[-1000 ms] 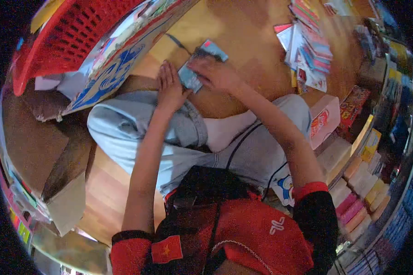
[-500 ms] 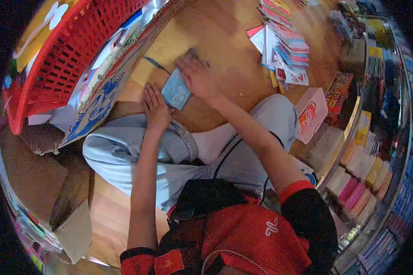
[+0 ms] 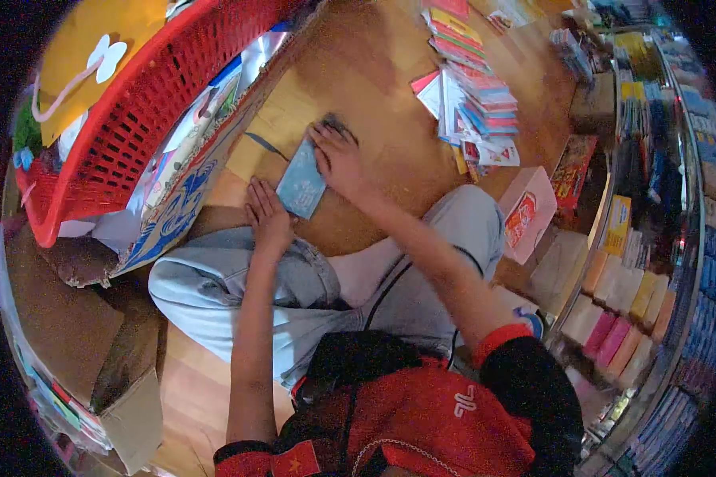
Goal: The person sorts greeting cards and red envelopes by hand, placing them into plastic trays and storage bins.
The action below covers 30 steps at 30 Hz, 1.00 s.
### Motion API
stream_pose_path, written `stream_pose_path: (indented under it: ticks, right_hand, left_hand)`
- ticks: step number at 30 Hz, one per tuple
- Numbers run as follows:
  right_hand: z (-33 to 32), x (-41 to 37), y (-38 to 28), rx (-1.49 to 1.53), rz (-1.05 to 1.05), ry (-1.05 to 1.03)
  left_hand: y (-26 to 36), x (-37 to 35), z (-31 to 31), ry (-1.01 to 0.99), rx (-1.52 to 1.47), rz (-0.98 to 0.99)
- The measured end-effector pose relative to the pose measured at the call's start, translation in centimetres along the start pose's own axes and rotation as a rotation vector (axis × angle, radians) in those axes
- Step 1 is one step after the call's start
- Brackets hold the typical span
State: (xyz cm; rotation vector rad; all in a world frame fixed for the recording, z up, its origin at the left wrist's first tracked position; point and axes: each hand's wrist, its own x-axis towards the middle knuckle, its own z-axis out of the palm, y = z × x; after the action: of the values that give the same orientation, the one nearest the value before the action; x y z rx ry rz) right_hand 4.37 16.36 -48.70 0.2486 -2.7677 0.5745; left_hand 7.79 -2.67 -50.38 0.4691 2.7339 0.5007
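Observation:
A light blue booklet (image 3: 301,189) with pale lettering lies at a slant on the wooden floor before my crossed legs. My right hand (image 3: 338,163) is at its upper right edge, fingers bent over that edge and closed on it. A dark patch (image 3: 336,122) shows just beyond those fingertips. Beside the booklet's lower left edge, my left hand (image 3: 268,213) rests flat on the floor, its fingers stretched out and holding nothing. A thin dark strip (image 3: 264,144) lies on the yellowish floor area to the left of the booklet's top.
A red plastic basket (image 3: 95,171) and a printed cardboard box (image 3: 187,199) stand on the left, with an open brown carton (image 3: 131,397) below. Fanned booklets (image 3: 477,99) lie ahead to the right. A pink box (image 3: 527,215) and stocked shelves (image 3: 612,318) line the right.
The view has tilted, so the floor things sit lower in it. My right hand, blurred before, is now sharper at the booklet's edge. My left hand stays beside the booklet.

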Motion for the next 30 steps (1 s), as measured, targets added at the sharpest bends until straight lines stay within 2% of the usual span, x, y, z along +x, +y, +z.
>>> stream_pose_path:
  ticks: [1,2,3,4,5,6,7,8,9,10,11,12,13,14,16,17,18,19,20,21,23,25,27,28,29,30]
  right_hand:
    - [0.2,0.3,-1.2,-0.042,0.179,0.0]
    - [0.4,-0.6,-3.4,-0.112,0.338,-0.121]
    - [0.5,-2.5,-5.1,-0.018,0.168,-0.237]
    - [1.1,-3.8,-5.9,0.08,0.0,-0.35]
    - [1.1,-3.4,-5.1,0.086,-0.027,-0.345]
    - [0.3,-3.5,-3.7,0.204,-0.215,-0.364]
    - [-0.3,-3.7,-2.4,0.318,-0.4,-0.389]
    - [-0.1,-3.2,-0.7,0.32,-0.412,-0.39]
    - [0.4,-2.3,1.3,0.214,-0.285,-0.466]
    - [0.3,-1.4,1.9,0.107,-0.156,-0.538]
    - [0.3,-1.2,1.8,0.105,-0.165,-0.537]
    - [-0.4,-0.5,1.3,0.099,-0.085,-0.316]
    - [-1.4,0.3,0.3,0.096,-0.008,-0.096]
    - [-2.0,0.6,-1.5,0.099,-0.017,-0.096]
    - [-3.1,0.1,-5.9,-0.142,0.236,-0.658]
    - [-2.3,-1.3,-5.5,-0.136,0.232,-0.652]
    - [-0.9,-3.1,-4.3,0.042,-0.081,-0.433]
    - [-0.2,-4.2,-3.2,0.216,-0.388,-0.204]
    - [-0.2,-3.6,-2.4,0.224,-0.391,-0.201]
    - [-0.1,-2.2,-0.9,0.321,-0.136,-0.421]
    - [-2.2,-0.3,0.0,0.445,0.188,-0.455]
    - [-3.9,0.5,1.7,0.381,0.367,-0.204]
    - [-2.7,0.5,6.0,0.179,0.367,0.034]
    - [-2.7,0.1,7.3,0.069,0.255,0.193]
    - [-2.8,0.2,8.2,0.074,0.257,0.184]
    - [-3.3,0.3,8.7,0.189,0.386,0.31]
  left_hand:
    - [0.1,0.0,-0.1,-0.016,0.038,-0.015]
    - [0.2,0.0,0.0,-0.029,0.073,-0.038]
    - [-0.1,0.0,1.3,-0.008,0.061,-0.057]
    - [-1.0,0.1,3.5,0.103,0.191,-0.006]
    - [-1.8,0.3,4.3,0.212,0.331,0.044]
    - [-1.7,0.3,3.1,0.225,0.336,0.029]
    - [-0.6,0.0,1.2,0.103,0.209,-0.005]
    - [-0.1,-0.2,0.2,-0.018,0.08,-0.033]
    - [-1.3,0.1,2.4,0.096,0.063,0.02]
    - [-0.6,0.0,0.9,0.102,0.062,0.013]
    - [0.2,0.0,-0.6,0.02,-0.1,-0.034]
    - [0.8,0.0,-1.7,-0.062,-0.264,-0.08]
    - [0.8,0.1,-1.4,-0.052,-0.267,-0.085]
    - [0.7,0.1,-0.7,0.001,-0.304,-0.073]
    - [0.5,0.1,0.3,0.065,-0.334,-0.061]
    - [0.4,-0.3,0.8,0.111,-0.234,-0.043]
    - [0.5,-0.5,0.8,0.155,-0.132,-0.026]
    - [1.9,-0.9,-1.7,0.153,-0.182,-0.075]
    - [2.0,-0.7,-1.9,0.155,-0.176,-0.08]
    - [2.1,-0.5,-2.0,0.137,-0.2,-0.09]
    - [2.2,-0.1,-2.1,0.105,-0.22,-0.113]
    - [2.3,0.7,-2.1,0.121,-0.259,-0.131]
    - [2.5,1.1,-2.8,0.123,-0.268,-0.149]
    - [3.0,1.0,-4.2,0.272,-0.322,-0.012]
    - [3.4,1.2,-5.4,0.427,-0.378,0.127]
    - [3.5,1.2,-5.8,0.419,-0.38,0.118]
